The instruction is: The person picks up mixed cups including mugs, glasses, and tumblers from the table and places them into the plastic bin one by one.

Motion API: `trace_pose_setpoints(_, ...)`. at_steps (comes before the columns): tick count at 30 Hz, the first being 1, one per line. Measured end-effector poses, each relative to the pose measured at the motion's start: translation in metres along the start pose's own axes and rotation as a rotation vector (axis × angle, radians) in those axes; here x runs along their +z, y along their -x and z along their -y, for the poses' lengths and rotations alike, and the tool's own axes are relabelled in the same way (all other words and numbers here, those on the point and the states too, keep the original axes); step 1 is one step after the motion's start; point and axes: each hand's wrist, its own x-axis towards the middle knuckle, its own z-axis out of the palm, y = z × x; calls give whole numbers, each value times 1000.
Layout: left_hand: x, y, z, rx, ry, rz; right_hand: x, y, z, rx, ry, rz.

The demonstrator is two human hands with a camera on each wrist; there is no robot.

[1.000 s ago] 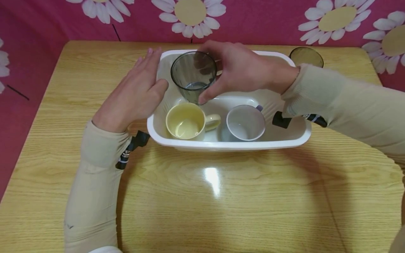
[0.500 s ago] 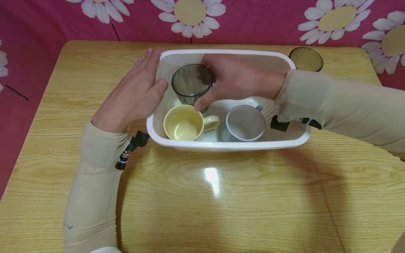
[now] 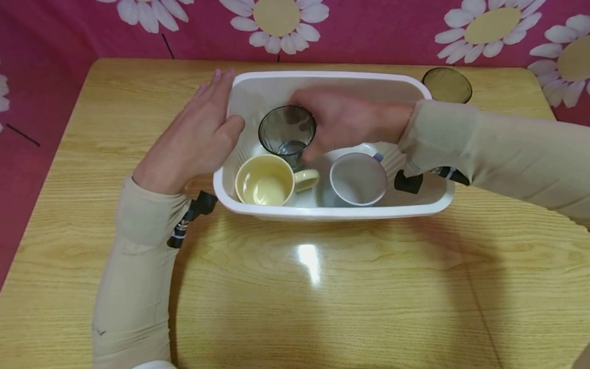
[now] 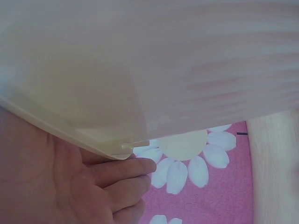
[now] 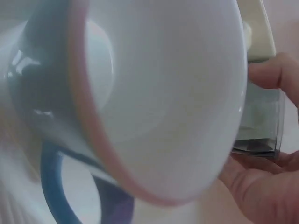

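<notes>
A white plastic tub point(image 3: 332, 211) stands on the wooden table. Inside its far left part, my right hand point(image 3: 341, 118) grips a dark see-through drinking glass point(image 3: 282, 134), thumb on the near side and fingers on the far side. The glass stands upright behind a yellow mug point(image 3: 266, 182). A greyish-white mug point(image 3: 358, 179) with a bluish handle sits to the right; it fills much of the right wrist view, with the glass point(image 5: 261, 116) behind it. My left hand point(image 3: 191, 133) rests along the tub's left rim, fingers straight; in the left wrist view the fingers point(image 4: 124, 175) lie against the rim.
Another dark glass point(image 3: 447, 86) stands on the table point(image 3: 322, 307) behind the tub's right end. A pink cloth with daisies point(image 3: 378, 31) hangs along the table's back edge. Black wrist cameras point(image 3: 407, 182) sit on both sleeves.
My right hand has lowered the glass deeper into the tub and moved it slightly right. The yellow mug has shifted a little left. My left hand stays at the rim.
</notes>
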Motion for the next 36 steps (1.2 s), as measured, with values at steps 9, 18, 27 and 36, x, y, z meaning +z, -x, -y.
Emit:
trace_pose_setpoints(9, 1, 1, 1, 6, 11, -7, 3, -2, -5, 40, -25, 33)
trace_pose_setpoints(18, 2, 1, 1, -9, 11, -4, 7, -5, -1, 68, 206, -1)
trace_pose_setpoints(27, 1, 0, 0, -8, 12, -6, -1, -7, 0, 155, 344, 15)
trace_pose_setpoints(36, 2, 1, 0, -5, 12, -10, 3, -8, -2, 143, 299, -2)
